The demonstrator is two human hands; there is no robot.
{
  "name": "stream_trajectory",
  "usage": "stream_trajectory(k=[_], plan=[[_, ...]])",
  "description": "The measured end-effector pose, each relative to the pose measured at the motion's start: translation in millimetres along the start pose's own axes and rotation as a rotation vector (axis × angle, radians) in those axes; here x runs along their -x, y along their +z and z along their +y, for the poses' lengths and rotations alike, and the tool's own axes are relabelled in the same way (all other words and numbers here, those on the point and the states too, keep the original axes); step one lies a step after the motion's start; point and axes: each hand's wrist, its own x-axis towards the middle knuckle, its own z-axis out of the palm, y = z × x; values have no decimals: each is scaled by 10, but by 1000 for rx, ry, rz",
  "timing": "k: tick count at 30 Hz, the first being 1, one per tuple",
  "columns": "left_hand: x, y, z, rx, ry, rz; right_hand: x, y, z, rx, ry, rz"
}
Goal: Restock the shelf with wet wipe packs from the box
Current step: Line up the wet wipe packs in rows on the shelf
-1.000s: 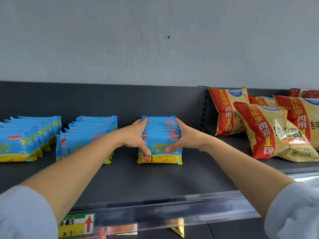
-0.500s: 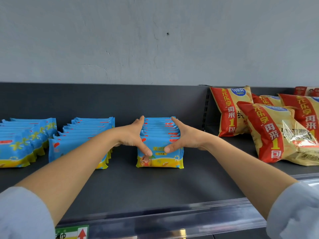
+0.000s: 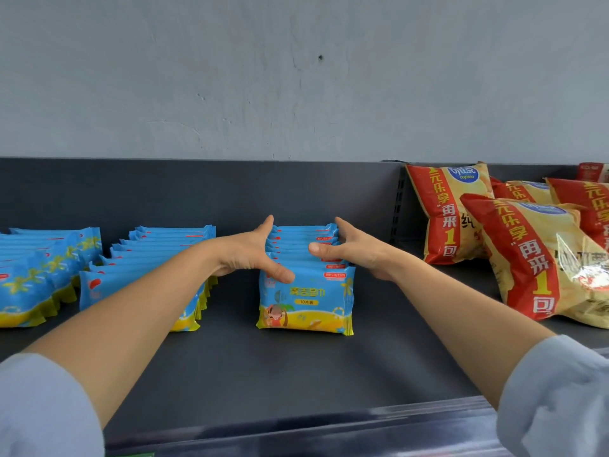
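Reaching arms: both bare forearms stretch in over the dark shelf (image 3: 263, 374), with pale blue sleeves (image 3: 43, 407) at the bottom corners.
Left hand (image 3: 244, 255): flat and spread, fingers straight along the left flank of the row. Its thumb (image 3: 280, 273) lies across the top left corner of the front pack (image 3: 306, 301).
Right hand (image 3: 359, 255): spread as well, fingers straight down the row's right flank toward the back. Its thumb (image 3: 318, 249) points left over the pack tops, and it's too close to call whether it touches them.
Middle row of wet wipe packs (image 3: 303, 239): standing on edge, one behind another, running from mid-shelf back toward the back panel (image 3: 164, 192), bracketed between the two hands. The front pack faces out, blue above and yellow below.
Neighbouring rows (image 3: 148, 258): two more lines of the same blue packs to the left, with bare shelf between them. The nearer one is partly hidden behind the left forearm, and the far one is cut off by the frame edge.
Snack bags (image 3: 540, 258): red and yellow, leaning at the right, well apart from the wipes.
Front rail (image 3: 329, 433): a clear plastic strip along the shelf's near edge.
Wall (image 3: 296, 77): grey-blue plaster above the back panel.
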Motion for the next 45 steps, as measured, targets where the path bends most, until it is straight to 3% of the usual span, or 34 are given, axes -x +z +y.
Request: stream_trajectory(k=[12,21,32,38,42,45], plan=[[-6,4,-36,-38,-11,50,-112,25,-6,12,11,66],[-57,63,-56,-3,-12,70,-147,74,-30,-31,18,13],[167,88,43,-380,58,145,26,-7,-114,169,-32,-42],[255,309,56,-986,136,130,217,35,-240,544,-120,-208],[267,390,51,-1055,153,261,323,140,-261,1038,-209,-179],[285,443,40,-1089,182,350,341,190,-205,1193,-242,-102]])
